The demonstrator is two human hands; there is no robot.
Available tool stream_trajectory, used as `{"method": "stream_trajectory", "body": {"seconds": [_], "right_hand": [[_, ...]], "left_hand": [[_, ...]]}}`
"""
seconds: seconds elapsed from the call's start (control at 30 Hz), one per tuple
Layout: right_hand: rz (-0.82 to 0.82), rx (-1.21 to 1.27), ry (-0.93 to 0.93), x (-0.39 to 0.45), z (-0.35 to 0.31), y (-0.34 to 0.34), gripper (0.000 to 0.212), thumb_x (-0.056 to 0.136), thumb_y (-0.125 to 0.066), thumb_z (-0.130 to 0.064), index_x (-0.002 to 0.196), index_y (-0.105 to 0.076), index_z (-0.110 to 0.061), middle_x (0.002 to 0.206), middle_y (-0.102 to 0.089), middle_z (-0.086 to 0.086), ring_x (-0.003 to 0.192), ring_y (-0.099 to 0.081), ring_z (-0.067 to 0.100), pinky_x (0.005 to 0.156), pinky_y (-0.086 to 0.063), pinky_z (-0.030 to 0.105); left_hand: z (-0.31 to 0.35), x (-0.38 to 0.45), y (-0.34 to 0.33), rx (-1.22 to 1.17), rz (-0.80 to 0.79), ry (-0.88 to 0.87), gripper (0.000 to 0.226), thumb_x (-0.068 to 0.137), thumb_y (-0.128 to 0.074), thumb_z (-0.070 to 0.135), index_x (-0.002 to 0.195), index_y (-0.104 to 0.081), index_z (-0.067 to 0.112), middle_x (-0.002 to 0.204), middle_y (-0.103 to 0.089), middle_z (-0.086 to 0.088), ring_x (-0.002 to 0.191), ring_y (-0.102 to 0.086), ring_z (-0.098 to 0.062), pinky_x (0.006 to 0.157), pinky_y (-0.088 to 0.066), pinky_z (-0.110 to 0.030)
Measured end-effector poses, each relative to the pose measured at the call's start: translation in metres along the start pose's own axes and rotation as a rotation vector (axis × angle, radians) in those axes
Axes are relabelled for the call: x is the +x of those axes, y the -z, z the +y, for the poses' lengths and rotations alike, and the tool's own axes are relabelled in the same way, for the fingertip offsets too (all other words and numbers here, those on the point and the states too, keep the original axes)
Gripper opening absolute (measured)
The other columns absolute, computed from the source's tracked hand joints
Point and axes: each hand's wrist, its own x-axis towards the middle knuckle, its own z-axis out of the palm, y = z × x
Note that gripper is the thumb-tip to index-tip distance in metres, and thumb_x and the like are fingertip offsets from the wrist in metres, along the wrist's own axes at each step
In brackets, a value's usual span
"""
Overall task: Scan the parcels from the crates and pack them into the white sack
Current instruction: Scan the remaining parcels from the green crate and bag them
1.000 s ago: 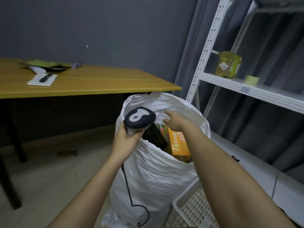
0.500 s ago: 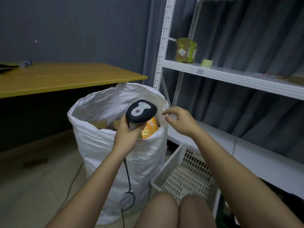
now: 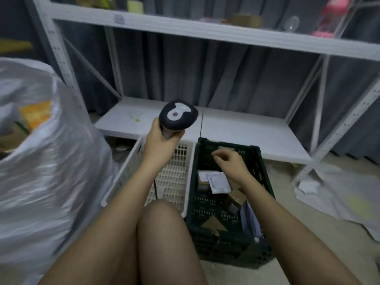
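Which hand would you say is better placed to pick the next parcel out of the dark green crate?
The right hand: it hangs empty over the dark green crate, just above the parcels. The left hand already grips the scanner.

I see two arms and one leg from my remote station.

1. The left hand (image 3: 158, 140) and left forearm (image 3: 123, 198), left of the dark green crate (image 3: 226, 249), are bare from the fingers to the frame edge.
2. The right hand (image 3: 230, 161) and right forearm (image 3: 267, 202), over the crate, are likewise bare, with the wrist uncovered.
3. The knee (image 3: 164, 223), just left of the crate, is bare and rounded, and the thigh behind it is uncovered.

Blur hides finer detail, such as the nails.
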Motion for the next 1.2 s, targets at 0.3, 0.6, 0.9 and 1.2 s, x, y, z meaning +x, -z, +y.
{"method": "stream_trajectory", "body": {"seconds": [0.3, 0.6, 0.9, 1.2], "right_hand": [[-0.268, -0.158, -0.424, -0.009, 0.191, -0.059, 0.012, 0.093, -0.060, -0.005, 0.097, -0.071, -0.003, 0.105, -0.069, 0.017, 0.102, -0.061, 0.031, 0.076, -0.042, 0.022], [-0.621, -0.395, -0.613, 0.022, 0.287, -0.138, 0.043, 0.102, -0.043, -0.007, 0.142, -0.038, 0.009, 0.145, -0.042, 0.023, 0.088, -0.054, 0.009, 0.064, -0.044, 0.004], [-0.919, -0.652, -0.826, 0.044, 0.341, -0.217, 0.098, 0.091, -0.058, -0.051, 0.154, 0.013, -0.027, 0.162, 0.007, 0.015, 0.145, -0.006, 0.047, 0.111, -0.011, 0.068], [-0.602, -0.386, -0.714, 0.057, 0.336, -0.183, 0.117, 0.079, -0.076, -0.045, 0.154, 0.009, -0.017, 0.155, -0.014, 0.025, 0.138, -0.030, 0.043, 0.109, -0.034, 0.045]], "left_hand": [[-0.126, -0.009, -0.107, -0.041, -0.255, 0.291, 0.055, 0.083, -0.073, 0.019, 0.132, -0.047, 0.022, 0.123, -0.056, 0.014, 0.112, -0.051, -0.006, 0.089, -0.045, -0.019], [-0.227, -0.002, -0.157, 0.019, -0.299, 0.537, 0.039, 0.082, -0.074, 0.025, 0.092, -0.044, 0.048, 0.092, -0.048, 0.033, 0.078, -0.051, 0.023, 0.063, -0.040, -0.005], [-0.262, 0.013, -0.176, 0.037, -0.280, 0.589, 0.039, 0.080, -0.074, 0.029, 0.099, -0.045, 0.048, 0.094, -0.054, 0.028, 0.096, -0.057, -0.006, 0.084, -0.045, -0.028], [-0.255, 0.015, -0.171, -0.024, -0.218, 0.545, 0.041, 0.078, -0.076, 0.026, 0.093, -0.047, 0.050, 0.095, -0.056, 0.029, 0.093, -0.057, 0.005, 0.081, -0.048, -0.023]]}}
